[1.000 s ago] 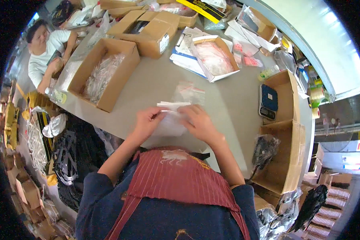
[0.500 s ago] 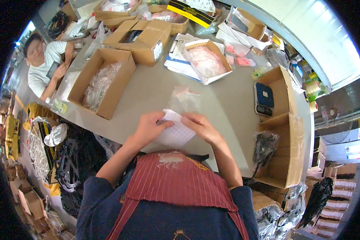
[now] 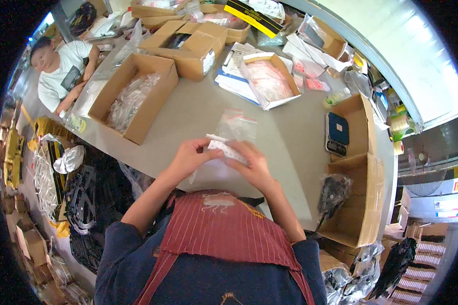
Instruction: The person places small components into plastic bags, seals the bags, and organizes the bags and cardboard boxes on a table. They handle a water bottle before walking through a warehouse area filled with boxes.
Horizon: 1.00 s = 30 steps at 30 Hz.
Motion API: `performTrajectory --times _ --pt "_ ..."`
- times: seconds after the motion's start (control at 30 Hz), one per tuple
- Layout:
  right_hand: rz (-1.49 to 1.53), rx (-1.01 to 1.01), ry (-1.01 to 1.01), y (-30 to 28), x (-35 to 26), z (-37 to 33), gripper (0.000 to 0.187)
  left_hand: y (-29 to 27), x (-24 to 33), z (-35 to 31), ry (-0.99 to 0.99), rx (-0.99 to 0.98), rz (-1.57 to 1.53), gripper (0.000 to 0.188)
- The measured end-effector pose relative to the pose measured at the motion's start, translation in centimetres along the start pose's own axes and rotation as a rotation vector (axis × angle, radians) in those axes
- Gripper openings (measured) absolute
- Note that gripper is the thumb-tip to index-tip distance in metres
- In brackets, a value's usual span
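Both hands have lifted the small white packet (image 3: pixel 224 150) slightly nearer; left hand (image 3: pixel 188 157) and right hand (image 3: pixel 252 162) each pinch it closed-fingered above the grey worktop (image 3: pixel 290 147), a clear bag (image 3: pixel 236 124) just beyond, cardboard boxes farther off.

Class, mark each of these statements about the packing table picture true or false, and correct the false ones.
1. Both hands hold one small white piece between them. True: the left hand and right hand pinch the small white piece.
2. The open cardboard box left of the hands is filled with red fabric. False: it holds clear plastic bags.
3. A clear zip bag lies on the grey table just beyond the hands. True.
4. The dark blue scale sits to the person's left. False: it lies to the right, by cardboard boxes.
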State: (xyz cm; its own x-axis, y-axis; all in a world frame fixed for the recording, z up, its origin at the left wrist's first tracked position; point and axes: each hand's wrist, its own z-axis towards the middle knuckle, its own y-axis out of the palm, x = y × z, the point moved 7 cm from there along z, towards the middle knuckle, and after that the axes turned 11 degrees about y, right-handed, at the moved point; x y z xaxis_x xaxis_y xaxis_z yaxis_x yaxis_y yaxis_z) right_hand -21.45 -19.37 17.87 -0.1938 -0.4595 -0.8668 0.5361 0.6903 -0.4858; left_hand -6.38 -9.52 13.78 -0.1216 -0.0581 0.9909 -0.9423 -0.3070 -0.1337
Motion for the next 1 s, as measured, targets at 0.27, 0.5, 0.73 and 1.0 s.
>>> performTrajectory --times 0.27,0.5,0.73,1.0 --pt "0.156 -0.077 0.158 1.1 1.1 0.0 0.03 -0.5 1.1 -0.3 0.095 0.057 0.05 0.029" --pt "0.242 -0.081 0.279 1.2 2.7 0.0 0.02 -0.5 2.4 -0.1 0.209 0.138 0.159 0.02" --pt "0.285 -0.031 0.362 0.9 3.3 -0.7 0.024 0.2 -0.2 0.4 0.153 0.076 -0.021 0.018" --pt "0.196 -0.017 0.309 0.3 2.5 -0.5 0.018 0.0 -0.2 -0.2 0.051 0.109 -0.127 0.022"
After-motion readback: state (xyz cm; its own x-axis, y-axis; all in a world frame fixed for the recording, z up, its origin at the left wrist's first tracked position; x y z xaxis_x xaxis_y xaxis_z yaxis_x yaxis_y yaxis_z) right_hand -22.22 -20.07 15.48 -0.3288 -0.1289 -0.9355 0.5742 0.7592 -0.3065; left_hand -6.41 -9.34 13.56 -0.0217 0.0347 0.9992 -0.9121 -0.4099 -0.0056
